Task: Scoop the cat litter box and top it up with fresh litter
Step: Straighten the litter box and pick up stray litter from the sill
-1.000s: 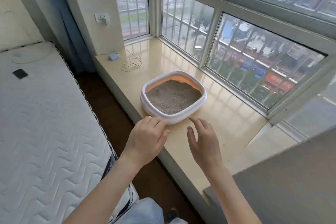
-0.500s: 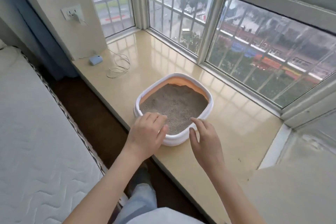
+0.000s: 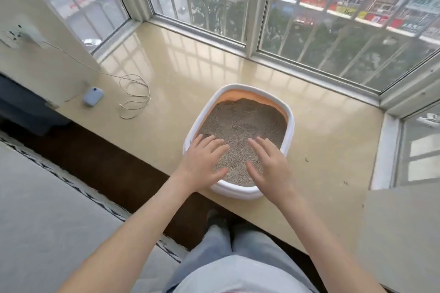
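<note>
Both hands have moved forward since the earlier frame, from the near rim of the litter box to over the litter inside it, and the view now looks more steeply down.

Beneath and around the hands runs a wide beige window ledge [image 3: 181, 93], glossy, with barred windows [image 3: 333, 31] beyond it. Left of the hands lies a bed [image 3: 47, 209] with a pale mattress, and a strip of dark floor [image 3: 114, 164] between bed and ledge. Below the hands, the person's legs in light jeans [image 3: 238, 252] show.

The litter box [image 3: 289, 131] sits on the ledge directly under the hands, near its front edge. It has a white rim and an orange inner wall, and is filled with grey litter [image 3: 242, 121], heaped a little higher at the far side.

The left hand [image 3: 202, 164] is palm down with fingers spread, over the near left part of the litter. The right hand [image 3: 269, 164] is likewise flat and spread, over the near right part. Neither holds anything. Whether the palms press the litter or hover just above it cannot be told.

Far to the left of the hands, a white cable [image 3: 135, 95] coils on the ledge, beside a small blue device [image 3: 93, 96].
</note>
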A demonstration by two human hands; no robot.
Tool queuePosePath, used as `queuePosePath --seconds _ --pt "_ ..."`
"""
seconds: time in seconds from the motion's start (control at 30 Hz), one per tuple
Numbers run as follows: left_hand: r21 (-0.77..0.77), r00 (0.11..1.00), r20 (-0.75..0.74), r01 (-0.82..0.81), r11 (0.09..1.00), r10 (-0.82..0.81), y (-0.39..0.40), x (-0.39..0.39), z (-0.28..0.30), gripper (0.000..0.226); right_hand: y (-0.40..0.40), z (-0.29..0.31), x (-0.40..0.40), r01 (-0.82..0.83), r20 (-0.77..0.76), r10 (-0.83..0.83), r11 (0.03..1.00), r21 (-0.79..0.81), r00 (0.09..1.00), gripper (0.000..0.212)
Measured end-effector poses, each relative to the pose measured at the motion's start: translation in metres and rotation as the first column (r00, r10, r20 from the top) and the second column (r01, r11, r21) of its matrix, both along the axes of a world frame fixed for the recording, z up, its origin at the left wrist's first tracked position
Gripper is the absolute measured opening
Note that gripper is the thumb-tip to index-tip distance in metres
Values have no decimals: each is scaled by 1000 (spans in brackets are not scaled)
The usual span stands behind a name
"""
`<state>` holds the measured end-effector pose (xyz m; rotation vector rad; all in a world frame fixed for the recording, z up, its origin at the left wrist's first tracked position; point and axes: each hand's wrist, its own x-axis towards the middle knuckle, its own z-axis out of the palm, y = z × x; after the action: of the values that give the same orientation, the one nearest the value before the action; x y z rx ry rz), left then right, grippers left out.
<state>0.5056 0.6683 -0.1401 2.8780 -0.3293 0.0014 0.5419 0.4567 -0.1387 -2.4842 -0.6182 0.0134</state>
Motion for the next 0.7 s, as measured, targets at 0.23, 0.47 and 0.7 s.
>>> queuePosePath --seconds 0.23,0.47,0.7 --pt "117 973 -194 146 982 -122 20 16 -36 80 17 -43 8 -80 -269 60 995 -63 961 74" --pt "146 859 -457 329 933 -231 53 45 -87 87 57 -97 2 4 -507 -65 993 -120 860 80" --pt "101 689 -469 663 742 -552 112 73 -143 76 113 -141 -22 -6 -573 -264 905 -425 776 74"
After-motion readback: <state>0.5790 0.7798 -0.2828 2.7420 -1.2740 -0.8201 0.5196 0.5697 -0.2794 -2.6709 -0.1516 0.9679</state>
